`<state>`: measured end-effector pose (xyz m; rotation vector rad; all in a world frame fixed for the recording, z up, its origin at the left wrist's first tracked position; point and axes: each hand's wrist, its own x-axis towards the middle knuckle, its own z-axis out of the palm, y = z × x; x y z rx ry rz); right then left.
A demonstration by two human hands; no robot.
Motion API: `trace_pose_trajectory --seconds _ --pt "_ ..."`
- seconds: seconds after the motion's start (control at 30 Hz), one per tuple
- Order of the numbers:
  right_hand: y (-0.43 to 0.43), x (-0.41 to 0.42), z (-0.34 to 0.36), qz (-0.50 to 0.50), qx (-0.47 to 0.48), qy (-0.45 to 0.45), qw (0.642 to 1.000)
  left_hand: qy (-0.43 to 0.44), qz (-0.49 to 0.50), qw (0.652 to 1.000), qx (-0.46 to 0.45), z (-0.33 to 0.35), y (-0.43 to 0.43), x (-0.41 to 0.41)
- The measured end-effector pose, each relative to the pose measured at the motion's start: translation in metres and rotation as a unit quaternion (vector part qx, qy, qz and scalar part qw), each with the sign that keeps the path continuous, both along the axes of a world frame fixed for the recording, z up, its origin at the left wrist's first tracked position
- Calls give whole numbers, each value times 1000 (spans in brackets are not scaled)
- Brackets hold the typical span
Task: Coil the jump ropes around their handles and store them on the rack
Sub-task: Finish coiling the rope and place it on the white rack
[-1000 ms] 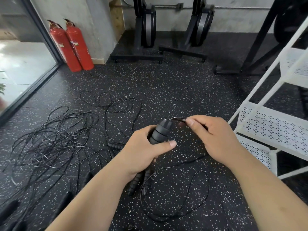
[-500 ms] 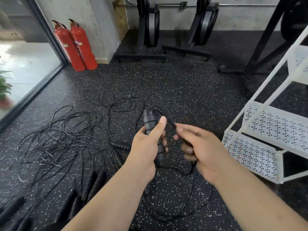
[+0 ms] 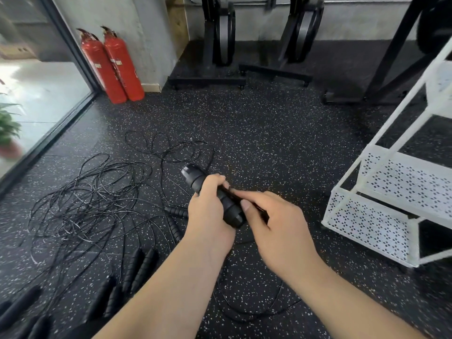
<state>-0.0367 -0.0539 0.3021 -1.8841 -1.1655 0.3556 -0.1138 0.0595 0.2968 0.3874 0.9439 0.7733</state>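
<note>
Head view: the left hand [image 3: 210, 216] is wrapped round black jump rope handles [image 3: 195, 179], tilted above the speckled floor [image 3: 269, 133]; how many it grips is hard to tell; the right hand [image 3: 276, 223], blurred, pinches the thin cord [image 3: 260, 211] just beside their lower end, its fingers hiding most of it; a slack loop lies under the forearms; tangled ropes [image 3: 93, 199] and loose handles [image 3: 139, 265] lie left, some cut off; the white rack [image 3: 381, 216] stands right, cut off
</note>
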Motion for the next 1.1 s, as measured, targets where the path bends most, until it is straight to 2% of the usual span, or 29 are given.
trace_pose_trajectory --seconds 0.1,0.2,0.37,0.47,0.6,0.73,0.9,1.0,1.1 --pt "-2 0 4 -8 -3 65 998 -21 26 999 -5 2 0 4" --pt "-1 1 5 -17 -1 76 997 -21 37 999 -3 7 -2 6" --pt "-8 -7 -6 -8 -31 -114 993 -41 34 999 12 9 2 3" --pt "-8 -12 -3 25 -80 -196 977 -16 18 999 21 10 3 0" --pt "-6 -10 -5 15 -123 -286 950 -4 17 999 36 12 1 -4" --pt "-4 -13 -9 12 -103 -325 940 35 -14 997 73 12 -9 -3" --pt "0 -8 -12 8 -147 -383 912 35 -53 997 40 8 -25 2" --pt "0 0 -14 21 -150 -372 916 52 -88 995 -1 5 -19 3" --pt "0 9 -7 41 -163 -324 931 53 -126 991 11 6 -11 3"
